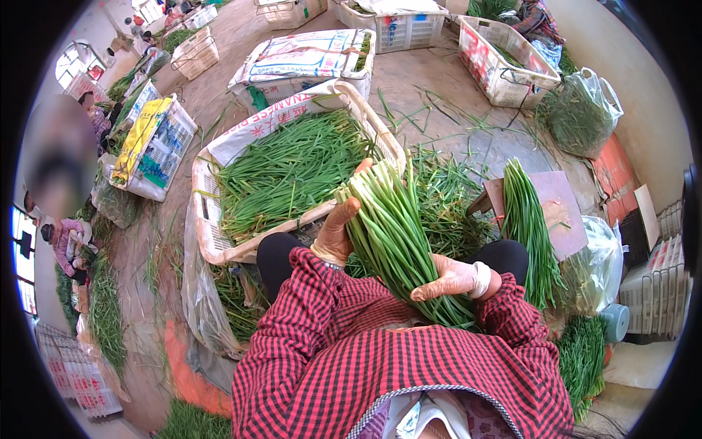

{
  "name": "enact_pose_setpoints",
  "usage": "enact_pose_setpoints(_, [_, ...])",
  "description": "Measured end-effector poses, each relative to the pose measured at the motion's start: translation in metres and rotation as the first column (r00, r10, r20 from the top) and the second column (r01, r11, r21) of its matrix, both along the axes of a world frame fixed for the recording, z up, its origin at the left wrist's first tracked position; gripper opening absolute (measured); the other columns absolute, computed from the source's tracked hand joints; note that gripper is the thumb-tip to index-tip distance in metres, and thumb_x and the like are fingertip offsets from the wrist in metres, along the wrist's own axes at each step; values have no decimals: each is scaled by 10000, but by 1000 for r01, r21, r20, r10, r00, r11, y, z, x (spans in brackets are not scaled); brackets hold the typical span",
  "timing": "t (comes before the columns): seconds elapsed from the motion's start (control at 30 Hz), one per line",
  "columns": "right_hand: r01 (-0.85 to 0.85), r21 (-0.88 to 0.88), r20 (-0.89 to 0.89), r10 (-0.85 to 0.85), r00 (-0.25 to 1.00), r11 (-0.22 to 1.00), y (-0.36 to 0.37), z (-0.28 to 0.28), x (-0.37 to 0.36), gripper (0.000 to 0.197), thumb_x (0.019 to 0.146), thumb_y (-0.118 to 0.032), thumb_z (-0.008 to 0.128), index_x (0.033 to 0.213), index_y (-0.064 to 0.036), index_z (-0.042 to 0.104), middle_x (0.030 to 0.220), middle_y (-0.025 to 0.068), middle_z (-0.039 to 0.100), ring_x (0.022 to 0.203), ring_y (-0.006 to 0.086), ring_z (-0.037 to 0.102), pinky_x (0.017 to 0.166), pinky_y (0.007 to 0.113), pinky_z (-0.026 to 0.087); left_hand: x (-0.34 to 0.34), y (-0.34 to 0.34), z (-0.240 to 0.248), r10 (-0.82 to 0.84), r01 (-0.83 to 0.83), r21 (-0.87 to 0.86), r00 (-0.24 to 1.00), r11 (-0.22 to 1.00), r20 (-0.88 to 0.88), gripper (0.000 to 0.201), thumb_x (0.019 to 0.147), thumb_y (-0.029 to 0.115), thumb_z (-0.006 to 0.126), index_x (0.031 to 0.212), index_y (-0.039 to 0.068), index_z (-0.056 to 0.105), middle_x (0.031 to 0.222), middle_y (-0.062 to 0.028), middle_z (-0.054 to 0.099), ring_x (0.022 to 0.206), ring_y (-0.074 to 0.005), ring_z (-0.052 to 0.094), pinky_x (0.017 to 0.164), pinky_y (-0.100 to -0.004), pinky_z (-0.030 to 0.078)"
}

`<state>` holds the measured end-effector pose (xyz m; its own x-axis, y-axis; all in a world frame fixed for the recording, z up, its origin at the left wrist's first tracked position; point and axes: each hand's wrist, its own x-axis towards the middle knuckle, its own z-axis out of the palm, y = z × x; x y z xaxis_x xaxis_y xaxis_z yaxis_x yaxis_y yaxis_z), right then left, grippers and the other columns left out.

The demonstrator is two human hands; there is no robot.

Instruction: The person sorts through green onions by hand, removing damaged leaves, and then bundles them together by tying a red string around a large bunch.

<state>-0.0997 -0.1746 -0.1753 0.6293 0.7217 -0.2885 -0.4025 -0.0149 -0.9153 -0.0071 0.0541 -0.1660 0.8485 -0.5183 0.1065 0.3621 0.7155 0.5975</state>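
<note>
Two-handed grip: translucent-gloved left hand (pixel 334 233) and right hand (pixel 446 281) grasp a long, green-stalked bundle (pixel 391 241).
Bundle: right of the white, rectangular plastic crate (pixel 227 252).
Stalk work: evening up (apparently); next calls for aligned stems.

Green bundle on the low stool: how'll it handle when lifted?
Probably floppy: the green bundle bends over the edge of the stool. Likely splays: thin blades fan apart at the lower end. May slide if nudged: much overhangs.

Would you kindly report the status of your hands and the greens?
Gloved left hand and gloved right hand both gripping. Long green-stalk bundle held between them, pale ends away. White plastic crate ahead-left, nothing visibly blocking.
</note>
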Motion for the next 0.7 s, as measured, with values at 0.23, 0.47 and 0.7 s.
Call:
enact_pose_setpoints(0.23, [64,58,181,-74,981,996,-9,19,22,879,910,-339,746,1559,-32,241,1511,123,432,1400,216,377,1158,364,300,4,9,11,-96,97,65,995,993,-8,926,765,285,784,1517,2,322,1418,-216,525,1242,-295,575,1091,-419,447])
enact_pose_setpoints(0.47, [351,69,919,-197,343,934,19,101,94,612,950,-235,675,1469,-18,432,1482,166,479,1389,280,439,1156,396,314,2,2,30,-160,172,171,984,970,-84,716,758,233,750,1384,-16,504,1212,-143,666,1044,-250,678,956,-379,543])
enact_pose_setpoints(0.7, [477,-272,470,-317,824,836,38,96,135,433,1041,-425,507,1203,-56,665,832,107,721,715,168,681,717,328,561,2,-6,46,-276,260,323,961,910,2,749,728,242,728,1373,-54,489,1015,-146,693,913,-246,690,877,-355,565])
